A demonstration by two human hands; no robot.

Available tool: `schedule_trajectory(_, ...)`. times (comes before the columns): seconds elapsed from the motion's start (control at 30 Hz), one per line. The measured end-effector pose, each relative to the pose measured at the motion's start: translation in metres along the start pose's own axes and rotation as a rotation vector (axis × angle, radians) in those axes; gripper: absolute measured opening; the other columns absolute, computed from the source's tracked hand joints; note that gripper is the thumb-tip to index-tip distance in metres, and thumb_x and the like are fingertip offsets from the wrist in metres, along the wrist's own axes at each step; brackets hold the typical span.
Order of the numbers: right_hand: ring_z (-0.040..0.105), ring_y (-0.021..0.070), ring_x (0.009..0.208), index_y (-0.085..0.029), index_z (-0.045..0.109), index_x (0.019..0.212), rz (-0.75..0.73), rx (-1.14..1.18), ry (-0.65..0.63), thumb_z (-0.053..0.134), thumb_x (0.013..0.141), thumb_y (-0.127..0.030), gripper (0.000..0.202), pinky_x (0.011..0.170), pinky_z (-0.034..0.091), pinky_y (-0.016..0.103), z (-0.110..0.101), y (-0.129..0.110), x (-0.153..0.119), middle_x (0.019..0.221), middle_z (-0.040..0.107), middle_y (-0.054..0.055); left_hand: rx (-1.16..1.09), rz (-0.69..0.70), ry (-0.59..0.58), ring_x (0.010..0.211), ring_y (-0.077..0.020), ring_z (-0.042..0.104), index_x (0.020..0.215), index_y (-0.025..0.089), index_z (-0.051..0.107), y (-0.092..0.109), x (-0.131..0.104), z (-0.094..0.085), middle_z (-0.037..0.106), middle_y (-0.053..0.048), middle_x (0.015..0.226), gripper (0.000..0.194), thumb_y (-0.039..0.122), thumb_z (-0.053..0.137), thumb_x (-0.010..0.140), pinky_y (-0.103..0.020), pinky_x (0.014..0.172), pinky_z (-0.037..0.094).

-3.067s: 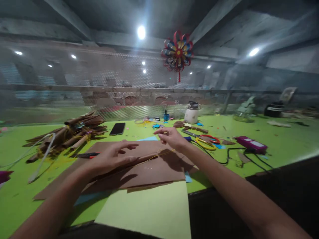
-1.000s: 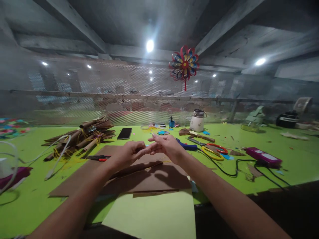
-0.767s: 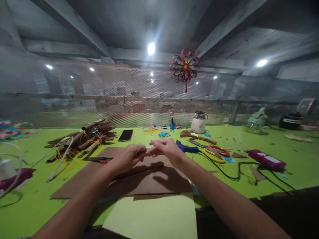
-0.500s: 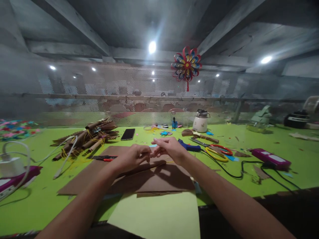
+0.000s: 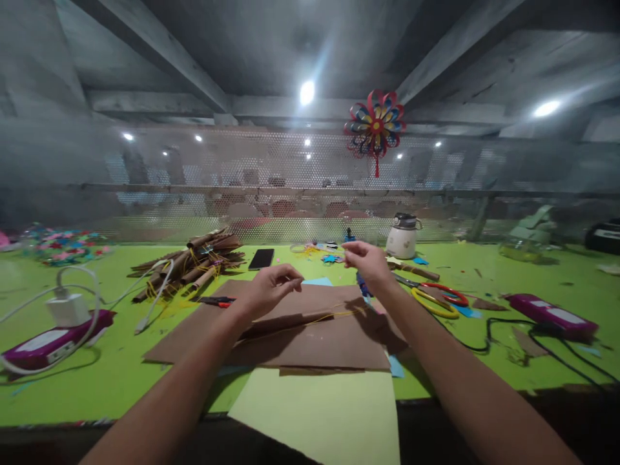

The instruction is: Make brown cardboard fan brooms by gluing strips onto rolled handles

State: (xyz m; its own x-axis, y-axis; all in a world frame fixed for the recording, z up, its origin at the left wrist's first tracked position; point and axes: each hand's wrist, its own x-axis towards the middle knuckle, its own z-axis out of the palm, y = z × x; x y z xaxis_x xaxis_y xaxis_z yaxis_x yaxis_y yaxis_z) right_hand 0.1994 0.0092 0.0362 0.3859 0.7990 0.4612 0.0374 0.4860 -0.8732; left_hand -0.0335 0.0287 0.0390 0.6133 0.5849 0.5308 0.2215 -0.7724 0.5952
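Note:
My left hand point(image 5: 276, 288) hovers over brown paper sheets point(image 5: 339, 352), thumb and fingertips pinched together; what they hold, if anything, is too small to make out. To its right and higher, my right hand point(image 5: 369, 263) is also closed in a pinch, and I cannot see what is in it. Below the hands, a rolled brown paper tube point(image 5: 290, 323) lies on the sheets with a yellow string point(image 5: 325, 316) along it. A red and black cutter point(image 5: 217, 301) rests left of my left hand. A blue glue gun point(image 5: 361, 284) is partly hidden behind my right hand.
Pale yellow paper point(image 5: 322, 413) overhangs the green table's front edge. Brown rolls with yellow string point(image 5: 194, 265) and a phone point(image 5: 261, 259) lie behind left. Scissors point(image 5: 448, 298), a flask point(image 5: 403, 237) and a power strip point(image 5: 552, 316) with cables are right; another strip point(image 5: 58, 342) is left.
My hands, close together before, have moved apart: the right one up and to the right, the left one slightly right in view. The whole view has shifted a little.

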Motion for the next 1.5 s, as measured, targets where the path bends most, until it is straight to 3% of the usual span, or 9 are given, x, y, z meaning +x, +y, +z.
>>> schedule_trajectory(0.1, 0.046, 0.006, 0.042, -0.014, 0.061, 0.076, -0.015, 0.047, 0.085, 0.063, 0.058, -0.025, 0.021, 0.04, 0.037, 0.019, -0.012, -0.007, 0.01, 0.051, 0.053, -0.005, -0.095, -0.009, 0.09, 0.064, -0.0122, 0.057, 0.069, 0.014, 0.062, 0.001, 0.0, 0.0, 0.064, -0.004, 0.067, 0.018, 0.032, 0.061, 0.073, -0.025, 0.065, 0.045)
schedule_trajectory(0.3, 0.019, 0.0024, 0.028, -0.018, 0.052, 0.079, -0.006, 0.131, 0.163, 0.05, 0.067, -0.021, 0.012, 0.031, 0.019, 0.016, -0.019, -0.016, 0.012, 0.035, 0.026, -0.015, -0.22, -0.029, 0.292, 0.06, -0.011, 0.054, 0.064, 0.015, 0.057, 0.009, 0.001, 0.001, 0.06, -0.002, 0.062, 0.025, 0.036, 0.06, 0.075, -0.024, 0.062, 0.044)
schedule_trajectory(0.4, 0.024, 0.0027, 0.028, -0.016, 0.054, 0.085, -0.009, 0.146, 0.117, 0.054, 0.067, -0.022, 0.018, 0.031, 0.023, 0.017, -0.018, -0.018, 0.009, 0.037, 0.033, -0.014, -0.29, -0.02, 0.318, 0.053, -0.0084, 0.049, 0.058, 0.017, 0.046, 0.008, 0.004, 0.0, 0.052, 0.001, 0.054, 0.035, 0.041, 0.05, 0.083, -0.022, 0.056, 0.041)
schedule_trajectory(0.57, 0.049, 0.0067, 0.042, -0.012, 0.06, 0.091, -0.047, 0.072, 0.012, 0.065, 0.061, -0.023, 0.032, 0.043, 0.04, 0.022, -0.013, -0.017, 0.002, 0.057, 0.055, -0.005, -0.359, -0.006, 0.321, 0.04, -0.0071, 0.04, 0.052, 0.019, 0.035, 0.002, 0.005, 0.0, 0.037, 0.005, 0.042, 0.045, 0.048, 0.043, 0.085, -0.022, 0.044, 0.034)
schedule_trajectory(0.73, 0.045, 0.0052, 0.044, -0.013, 0.065, 0.083, -0.116, 0.104, -0.111, 0.067, 0.063, -0.025, 0.024, 0.047, 0.039, 0.023, -0.009, -0.018, -0.003, 0.058, 0.054, -0.004, -0.323, 0.013, 0.383, 0.047, -0.0079, 0.049, 0.061, 0.015, 0.052, -0.001, 0.006, 0.0, 0.053, 0.002, 0.051, 0.031, 0.041, 0.061, 0.076, -0.021, 0.049, 0.039)
schedule_trajectory(0.87, 0.027, 0.0021, 0.036, -0.014, 0.062, 0.077, -0.071, 0.192, -0.111, 0.065, 0.069, -0.027, 0.016, 0.038, 0.027, 0.019, -0.006, -0.023, -0.006, 0.046, 0.038, -0.009, -0.219, 0.01, 0.353, 0.064, -0.0134, 0.059, 0.085, 0.014, 0.061, -0.012, 0.008, 0.001, 0.061, -0.001, 0.066, 0.023, 0.034, 0.063, 0.072, -0.023, 0.057, 0.045)
schedule_trajectory(1.1, 0.019, 0.0024, 0.034, -0.017, 0.051, 0.066, -0.011, 0.356, -0.127, 0.068, 0.071, -0.039, 0.028, 0.032, 0.019, 0.015, -0.006, -0.028, -0.007, 0.039, 0.023, -0.013, 0.193, -0.088, 0.245, 0.059, -0.0124, 0.055, 0.072, 0.015, 0.064, -0.022, 0.007, 0.001, 0.062, -0.003, 0.067, 0.019, 0.031, 0.054, 0.075, -0.024, 0.056, 0.043)
schedule_trajectory(1.37, 0.018, 0.002, 0.028, -0.019, 0.037, 0.053, 0.019, 0.405, 0.047, 0.064, 0.071, -0.051, 0.046, 0.027, 0.017, 0.015, -0.013, -0.024, 0.004, 0.033, 0.023, -0.013, 0.257, -0.114, 0.151, 0.061, -0.0134, 0.054, 0.072, 0.016, 0.063, -0.018, 0.007, 0.0, 0.062, -0.003, 0.066, 0.021, 0.033, 0.051, 0.076, -0.025, 0.058, 0.042)
schedule_trajectory(1.5, 0.032, 0.0023, 0.031, -0.017, 0.045, 0.056, 0.013, 0.35, 0.112, 0.071, 0.067, -0.04, 0.036, 0.031, 0.031, 0.015, -0.016, -0.015, 0.009, 0.038, 0.038, -0.01, 0.264, -0.119, 0.087, 0.06, -0.0133, 0.054, 0.069, 0.017, 0.063, -0.018, 0.007, 0.0, 0.062, -0.002, 0.063, 0.023, 0.036, 0.051, 0.075, -0.024, 0.057, 0.041)
